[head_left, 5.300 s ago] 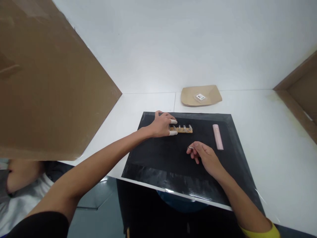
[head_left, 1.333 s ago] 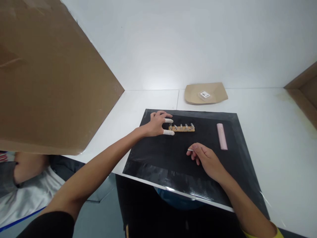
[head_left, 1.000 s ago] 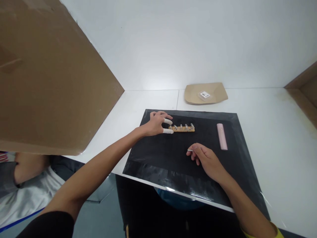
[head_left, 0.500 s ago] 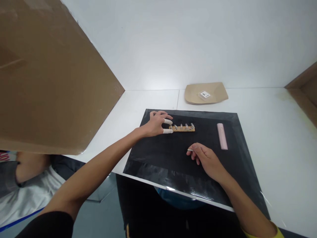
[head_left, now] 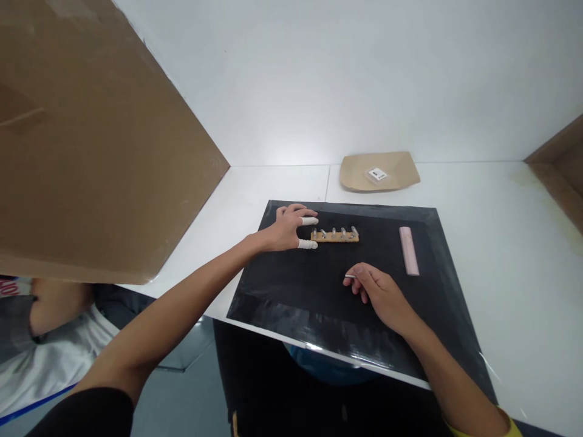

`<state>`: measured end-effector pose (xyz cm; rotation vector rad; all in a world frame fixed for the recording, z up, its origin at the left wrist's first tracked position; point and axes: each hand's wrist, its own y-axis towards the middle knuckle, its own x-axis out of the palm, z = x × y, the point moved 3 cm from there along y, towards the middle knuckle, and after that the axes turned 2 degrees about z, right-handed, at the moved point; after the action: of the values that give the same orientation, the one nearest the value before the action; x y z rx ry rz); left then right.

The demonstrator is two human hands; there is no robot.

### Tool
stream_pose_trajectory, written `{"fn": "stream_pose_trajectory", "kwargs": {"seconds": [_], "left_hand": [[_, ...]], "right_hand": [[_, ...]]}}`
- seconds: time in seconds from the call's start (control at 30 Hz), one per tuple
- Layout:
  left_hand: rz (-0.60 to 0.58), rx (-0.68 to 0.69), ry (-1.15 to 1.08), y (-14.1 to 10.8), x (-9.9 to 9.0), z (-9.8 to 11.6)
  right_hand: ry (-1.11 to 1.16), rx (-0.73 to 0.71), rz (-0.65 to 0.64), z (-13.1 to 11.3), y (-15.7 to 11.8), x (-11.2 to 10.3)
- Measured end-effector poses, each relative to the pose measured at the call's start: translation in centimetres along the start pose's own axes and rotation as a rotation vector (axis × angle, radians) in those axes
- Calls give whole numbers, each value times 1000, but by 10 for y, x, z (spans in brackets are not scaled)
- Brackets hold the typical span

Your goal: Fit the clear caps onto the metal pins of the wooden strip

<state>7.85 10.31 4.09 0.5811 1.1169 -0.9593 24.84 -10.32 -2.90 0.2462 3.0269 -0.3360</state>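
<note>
small metal piece [head_left: 350,276]: only its tip shows past the right hand [head_left: 380,294]; the rest is hidden in the curled fingers, and it is too small to tell what it is.
pegs on the wooden strip [head_left: 335,235]: too small to make out their shape.
strip's left end: covered by the capped fingertips of the left hand [head_left: 286,229].
label on the tan tray [head_left: 379,172]: print too small to read.
cardboard panel [head_left: 91,152]: cut off by the top and left edges.
person at lower left [head_left: 40,340]: mostly hidden under the cardboard, cut by the edge.
right forearm: runs out at the bottom edge.
</note>
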Motion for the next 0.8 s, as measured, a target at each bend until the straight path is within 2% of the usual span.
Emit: {"fn": "stream_pose_trajectory", "kwargs": {"seconds": [0.37,0.6,0.8], "left_hand": [[38,-13,-2,-3,-4,2],[163,-6,120,1,-3,18],[98,9,143,19,7,30]], "right_hand": [[-7,5,2,1,-1,-1],[2,-11,17,-3,0,1],[-2,-20,15,-5,0,2]]}}
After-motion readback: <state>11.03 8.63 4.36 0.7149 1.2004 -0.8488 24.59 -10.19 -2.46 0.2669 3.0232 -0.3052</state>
